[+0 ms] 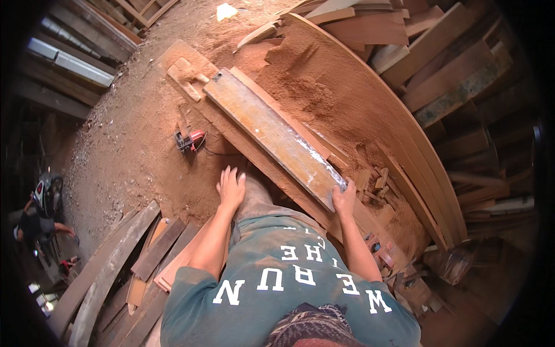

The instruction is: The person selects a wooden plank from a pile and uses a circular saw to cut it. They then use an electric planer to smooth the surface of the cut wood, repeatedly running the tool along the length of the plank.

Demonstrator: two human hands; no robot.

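A long plank (pixel 272 136), worn yellow-brown with grey edges and white smears, lies slantwise on a longer wooden bench board (pixel 243 147). My right hand (pixel 343 198) grips its near right end, the fingers curled over the edge. My left hand (pixel 231 186) rests by my left knee, fingers stretched and apart, holding nothing. Beyond the plank's far end sits a small wooden piece with two prongs (pixel 186 78). A red and black corded power tool (pixel 191 140) lies on the ground left of the bench.
Sawdust (pixel 324 87) is heaped behind the bench, along a long curved board (pixel 393 98). Stacked planks (pixel 445 75) fill the right side. More loose boards (pixel 115 272) lie at lower left. Wood offcuts (pixel 376 182) lie past my right hand. Another person (pixel 40 225) is at the far left.
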